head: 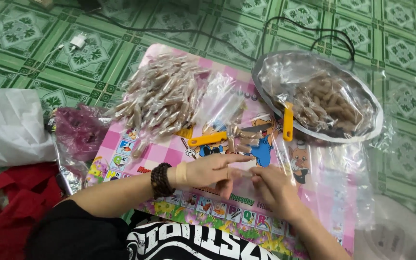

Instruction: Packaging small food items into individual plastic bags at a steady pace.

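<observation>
On the pink tabletop (121,149), a heap of wrapped candies (162,98) lies far left and a bagged metal bowl (374,103) far right. Near the front edge, the left hand (213,171) and right hand (275,188) meet, pinching a small clear wrapper (242,172) between their fingertips.

The person wears a black top with short sleeves, its front printed with large white block lettering outlined in black, seen at the bottom edge of the head view. On the left wrist sits a bracelet (161,180) of dark brown round beads wound in several rows, and just beyond it a pale beige adhesive strip (181,174) wraps the left hand (213,170) near the wrist. The right hand (275,190) and forearm are bare, with no ring, watch or band, and the fingernails on both hands are short and unpainted.
</observation>
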